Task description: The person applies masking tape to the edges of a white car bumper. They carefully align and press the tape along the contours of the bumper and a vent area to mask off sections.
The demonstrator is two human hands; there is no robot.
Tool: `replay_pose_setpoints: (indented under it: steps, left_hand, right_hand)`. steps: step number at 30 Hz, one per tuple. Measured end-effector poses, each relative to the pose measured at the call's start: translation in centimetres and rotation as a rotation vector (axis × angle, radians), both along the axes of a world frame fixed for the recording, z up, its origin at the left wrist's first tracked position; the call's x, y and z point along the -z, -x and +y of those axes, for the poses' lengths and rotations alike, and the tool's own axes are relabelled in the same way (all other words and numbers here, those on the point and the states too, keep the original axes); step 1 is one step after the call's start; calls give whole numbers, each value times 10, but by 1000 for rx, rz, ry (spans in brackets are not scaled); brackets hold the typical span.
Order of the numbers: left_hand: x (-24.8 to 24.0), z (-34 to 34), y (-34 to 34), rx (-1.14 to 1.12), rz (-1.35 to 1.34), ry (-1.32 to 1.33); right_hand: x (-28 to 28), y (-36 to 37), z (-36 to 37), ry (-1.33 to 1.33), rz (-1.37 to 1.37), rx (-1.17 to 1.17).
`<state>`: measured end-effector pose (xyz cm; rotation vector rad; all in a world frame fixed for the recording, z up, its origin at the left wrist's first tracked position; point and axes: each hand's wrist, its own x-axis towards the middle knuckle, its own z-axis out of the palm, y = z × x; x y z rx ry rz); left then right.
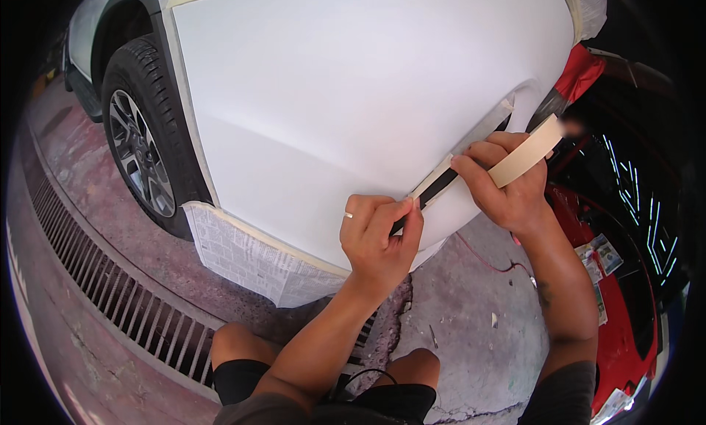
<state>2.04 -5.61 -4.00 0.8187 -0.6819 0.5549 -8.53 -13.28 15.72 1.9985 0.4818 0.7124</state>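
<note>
A white vehicle body panel [316,94] fills the middle, its left and lower edges lined with tape. Along its lower right side runs a dark slot [443,181]. At the slot's near end, my left hand [376,237] pinches a strip of masking tape [430,181] between thumb and fingertips. My right hand [511,197] is closed round a cream roll of masking tape [531,153], its thumb against the panel farther along the slot. The strip lies along the slot's upper edge between both hands. The right fingertips are partly hidden behind the roll.
Printed paper [246,248] hangs taped below the panel's lower edge. A black tyre with an alloy wheel [140,142] stands at left, near a metal floor drain grate [121,300]. At right is a red car [621,329] with papers on it. A thin red hose [485,259] crosses the concrete floor.
</note>
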Motion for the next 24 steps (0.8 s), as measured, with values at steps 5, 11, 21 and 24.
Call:
replay_pose_setpoints:
  steps: [5, 11, 21, 24]
  left_hand:
    - [1, -1, 0, 10, 1, 12]
    - [3, 0, 1, -19, -7, -11]
    - [0, 0, 0, -32, -21, -20]
    - [2, 0, 1, -36, -34, -25]
  right_hand:
    - [1, 0, 0, 9, -5, 1]
    - [3, 1, 0, -2, 10, -10]
    - [2, 0, -2, 5, -5, -1]
    - [4, -2, -1, -5, -4, -22]
